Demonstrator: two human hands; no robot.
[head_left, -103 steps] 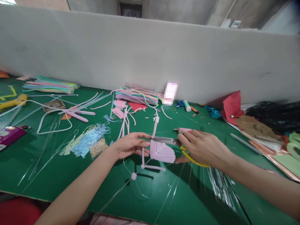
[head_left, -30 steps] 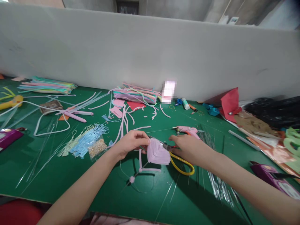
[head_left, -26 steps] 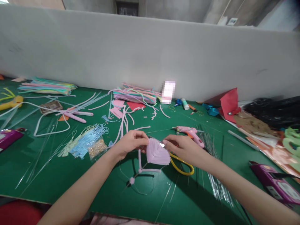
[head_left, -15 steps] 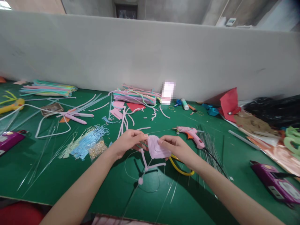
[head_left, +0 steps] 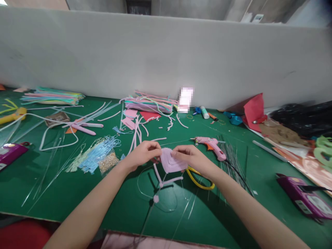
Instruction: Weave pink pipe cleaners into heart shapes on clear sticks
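Between my two hands is a lilac square panel [head_left: 169, 163] built from nested rows of pipe cleaner. My left hand [head_left: 147, 152] pinches its upper left corner, fingertips closed. On the right side, my right hand [head_left: 190, 157] grips the panel with the thumb on its front face and the fingers behind. Below the panel hangs a V-shaped lilac pipe cleaner piece [head_left: 162, 184], with a small lilac knob [head_left: 156, 199] on a thin clear line under it. A clear loop curves around these parts. A yellow ring [head_left: 201, 186] lies beside my right wrist.
A pink glue gun [head_left: 211, 144] and thin wires [head_left: 230, 155] lie to the right, near a purple power strip [head_left: 304, 197]. Blue tassels [head_left: 94, 155] and a bag of gold beads [head_left: 108, 162] are at left. Pipe cleaner bundles [head_left: 149, 103] sit along the grey partition [head_left: 155, 55].
Both hands and the lilac panel have shifted slightly up and left in view, and the panel is turned a little. The whole view has also tilted slightly.
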